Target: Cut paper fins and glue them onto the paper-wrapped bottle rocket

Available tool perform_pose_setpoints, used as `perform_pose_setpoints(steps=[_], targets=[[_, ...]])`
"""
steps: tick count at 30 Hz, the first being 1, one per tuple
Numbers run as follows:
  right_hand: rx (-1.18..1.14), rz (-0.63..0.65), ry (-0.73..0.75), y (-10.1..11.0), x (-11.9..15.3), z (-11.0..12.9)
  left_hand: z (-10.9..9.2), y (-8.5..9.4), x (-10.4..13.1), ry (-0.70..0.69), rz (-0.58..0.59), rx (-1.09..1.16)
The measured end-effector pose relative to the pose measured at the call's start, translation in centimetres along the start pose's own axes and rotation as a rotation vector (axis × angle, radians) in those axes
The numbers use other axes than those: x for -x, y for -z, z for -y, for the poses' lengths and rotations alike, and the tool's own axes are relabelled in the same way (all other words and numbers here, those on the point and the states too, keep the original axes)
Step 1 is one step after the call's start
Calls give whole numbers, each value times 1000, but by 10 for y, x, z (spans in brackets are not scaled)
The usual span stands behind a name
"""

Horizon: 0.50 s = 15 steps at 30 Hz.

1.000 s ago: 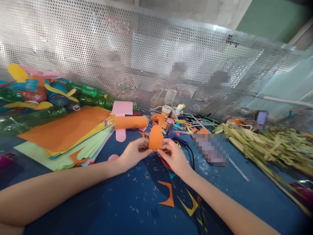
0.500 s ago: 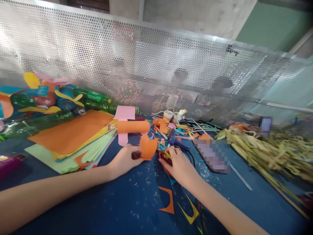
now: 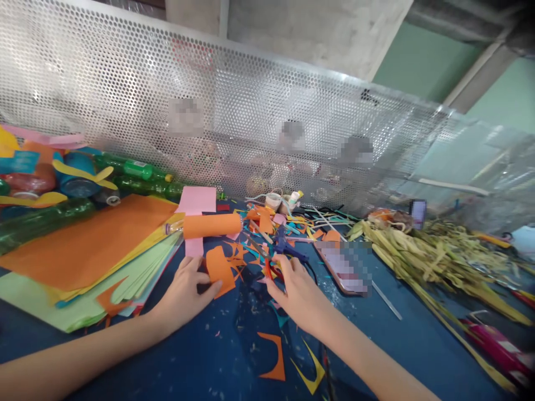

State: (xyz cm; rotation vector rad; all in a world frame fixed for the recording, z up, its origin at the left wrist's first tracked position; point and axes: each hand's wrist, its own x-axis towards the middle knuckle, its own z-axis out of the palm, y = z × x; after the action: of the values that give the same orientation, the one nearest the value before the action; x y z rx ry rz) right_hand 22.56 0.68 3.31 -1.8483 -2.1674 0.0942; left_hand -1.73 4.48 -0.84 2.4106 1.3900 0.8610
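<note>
My left hand [image 3: 184, 292] pinches a curved piece of orange paper [image 3: 219, 272] between thumb and fingers, just above the blue table. To its right, my right hand [image 3: 298, 292] is closed around the red handles of a pair of scissors [image 3: 264, 252]. The metal blades point up and left, apart from the paper. Behind the paper lies a bottle wrapped in orange paper [image 3: 213, 225], with pink paper strips [image 3: 198, 199] crossing under it. A blue glue gun [image 3: 288, 245] rests beyond my right hand, among coloured scraps.
Coloured paper sheets [image 3: 92, 239] and green bottles [image 3: 45, 223] lie at the left. A phone [image 3: 340, 270] and dried husks [image 3: 401, 256] are on the right. Orange [image 3: 276, 356] and yellow offcuts [image 3: 313, 370] lie in front. A perforated metal panel [image 3: 251, 111] stands behind.
My right hand has picked the scissors up from among the scraps, and their blades now show. The left hand has shifted left with the orange paper, away from the scissors. The view has turned right.
</note>
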Motion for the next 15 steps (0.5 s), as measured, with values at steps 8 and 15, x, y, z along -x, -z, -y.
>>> perform_pose_setpoints(steps=[8,15], targets=[[110,7,102,-8,-12,-20,2,3,-1,8,18,-10],[194,31,118,-18,-16,-27,4,2,-2,83,35,-40]])
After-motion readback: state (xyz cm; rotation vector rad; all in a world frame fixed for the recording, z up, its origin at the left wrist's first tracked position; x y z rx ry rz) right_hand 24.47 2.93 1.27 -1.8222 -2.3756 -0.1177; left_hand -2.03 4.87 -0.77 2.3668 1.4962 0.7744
